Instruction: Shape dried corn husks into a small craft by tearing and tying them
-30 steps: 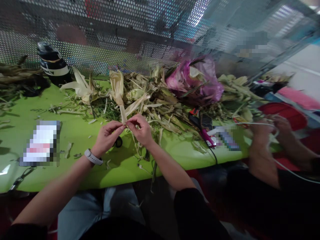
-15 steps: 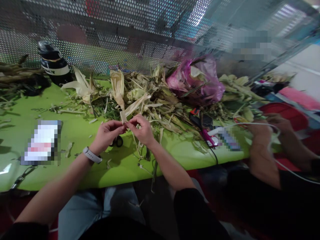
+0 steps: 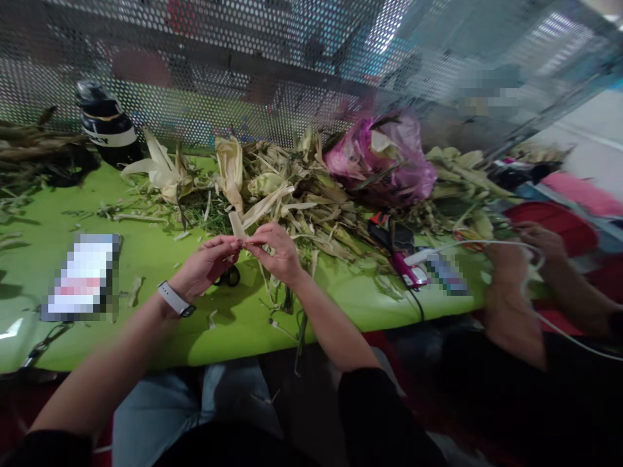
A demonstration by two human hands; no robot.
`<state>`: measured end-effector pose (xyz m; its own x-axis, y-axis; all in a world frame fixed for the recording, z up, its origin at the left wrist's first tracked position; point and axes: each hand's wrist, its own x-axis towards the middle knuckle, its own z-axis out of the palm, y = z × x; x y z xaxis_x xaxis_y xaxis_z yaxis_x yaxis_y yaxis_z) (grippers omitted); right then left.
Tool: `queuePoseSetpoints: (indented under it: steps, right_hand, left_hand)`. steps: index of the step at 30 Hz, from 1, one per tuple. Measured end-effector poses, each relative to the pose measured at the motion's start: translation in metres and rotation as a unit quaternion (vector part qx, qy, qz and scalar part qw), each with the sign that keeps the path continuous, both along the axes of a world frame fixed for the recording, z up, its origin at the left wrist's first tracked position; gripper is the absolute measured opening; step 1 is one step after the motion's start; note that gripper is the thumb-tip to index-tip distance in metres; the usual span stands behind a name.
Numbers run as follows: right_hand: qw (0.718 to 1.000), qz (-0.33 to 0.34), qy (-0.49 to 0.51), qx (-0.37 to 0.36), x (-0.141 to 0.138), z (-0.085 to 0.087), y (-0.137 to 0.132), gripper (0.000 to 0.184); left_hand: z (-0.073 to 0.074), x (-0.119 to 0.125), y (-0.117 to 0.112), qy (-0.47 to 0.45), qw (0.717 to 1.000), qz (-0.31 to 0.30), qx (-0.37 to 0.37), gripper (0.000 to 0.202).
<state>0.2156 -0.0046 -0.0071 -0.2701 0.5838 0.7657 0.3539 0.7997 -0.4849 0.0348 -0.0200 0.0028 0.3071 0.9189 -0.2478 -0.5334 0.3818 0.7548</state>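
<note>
A pale strip of corn husk stands up from between my fingertips, above the green table. My left hand pinches its lower end, the wrist wearing a light watch band. From the other side my right hand pinches the same end, its fingertips meeting those of the left. Just beyond lies a heap of dried corn husks. Dark scissor handles show partly under my left hand.
A phone lies at the left, a dark bottle behind it. Right of the heap sit a pink plastic bag, a magenta device with a white cable, and another phone. A co-worker's hands are at the far right.
My left hand has turned a little and its fingers have shifted at the base of the husk strip. My right hand stays nearly in place, still pinching.
</note>
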Motion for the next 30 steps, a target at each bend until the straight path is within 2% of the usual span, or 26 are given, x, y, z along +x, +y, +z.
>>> queuePoseSetpoints:
  steps: [6,10,14,19,24,27,30]
  right_hand:
    - [1.0,-0.001,-0.014,0.007,0.002,-0.002,0.002,0.007]
    - [0.999,-0.036,-0.007,0.02,-0.001,-0.002,0.0,0.01]
    - [0.999,-0.044,0.018,0.007,-0.006,-0.002,-0.006,0.008]
    - [0.996,-0.059,0.049,-0.052,-0.011,-0.006,-0.009,0.008]
    - [0.992,-0.033,0.077,-0.091,-0.012,-0.012,-0.008,0.029]
    - [0.992,-0.015,0.077,-0.101,-0.01,-0.013,-0.008,0.031]
    - [0.99,-0.006,0.087,-0.112,-0.009,-0.013,-0.007,0.033]
  left_hand:
    - [-0.004,0.002,0.0,-0.037,0.999,-0.006,-0.039,0.014]
    - [-0.007,0.006,-0.003,-0.056,0.998,-0.02,-0.037,0.015]
    - [-0.009,0.011,-0.008,-0.047,0.999,0.006,0.001,0.019]
    - [-0.009,0.015,-0.013,0.035,0.995,0.053,0.077,0.025]
    - [-0.005,0.015,-0.016,0.137,0.973,0.075,0.173,0.025]
    - [-0.006,0.014,-0.015,0.159,0.966,0.074,0.189,0.026]
    - [-0.008,0.014,-0.014,0.14,0.975,0.051,0.166,0.027]
